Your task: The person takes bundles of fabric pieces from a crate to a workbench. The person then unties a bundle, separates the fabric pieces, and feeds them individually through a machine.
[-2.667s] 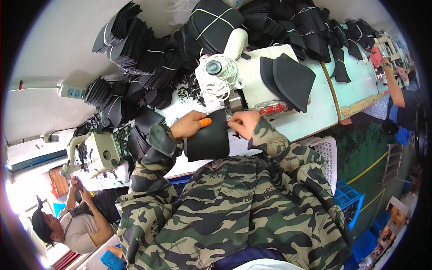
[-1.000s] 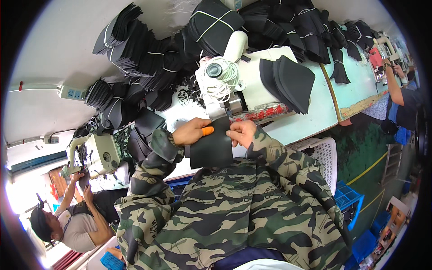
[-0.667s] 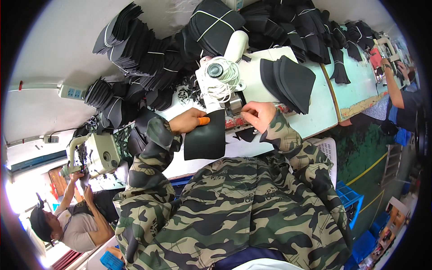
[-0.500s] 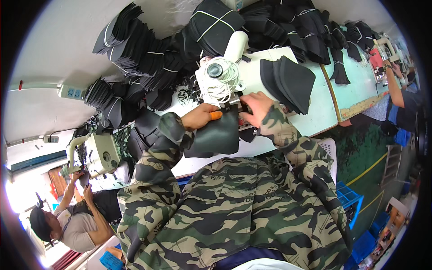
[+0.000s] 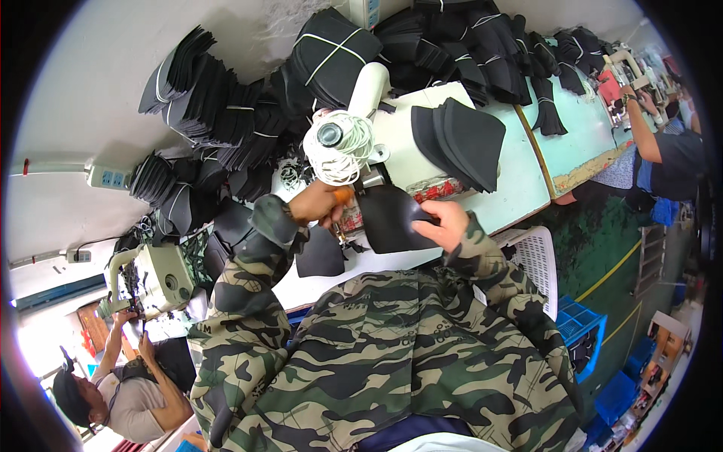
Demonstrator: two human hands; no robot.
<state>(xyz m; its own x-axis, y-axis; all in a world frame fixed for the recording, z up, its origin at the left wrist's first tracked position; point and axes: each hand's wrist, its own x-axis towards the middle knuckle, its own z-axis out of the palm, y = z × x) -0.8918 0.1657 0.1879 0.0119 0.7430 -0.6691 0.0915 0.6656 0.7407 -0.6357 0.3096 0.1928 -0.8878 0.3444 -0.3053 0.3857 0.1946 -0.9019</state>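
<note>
A black, smooth sheet piece [image 5: 397,224] lies at the front of a sewing machine [image 5: 369,90], whose head carries a coil of white cord [image 5: 339,151]. My right hand [image 5: 446,224] pinches its right edge between thumb and fingers. Close by the machine's working end, my left hand [image 5: 318,204] is closed, an orange cover on one digit that reaches the piece's upper left corner. What its curled fingers hold, if anything, is hidden. Below that hand another black piece [image 5: 320,255] rests on the white table [image 5: 290,292].
Several fanned black pieces [image 5: 461,143] lie right of the machine. Tied black stacks [image 5: 335,53] line the wall. A white basket [image 5: 536,260] and a blue crate [image 5: 580,331] stand at right. One person [image 5: 128,384] works at another machine at left, another person [image 5: 666,151] far right.
The black piece has moved right and turned with my right hand, which went from the machine to its right edge. My left hand's fingers have curled. The whole view has shifted slightly.
</note>
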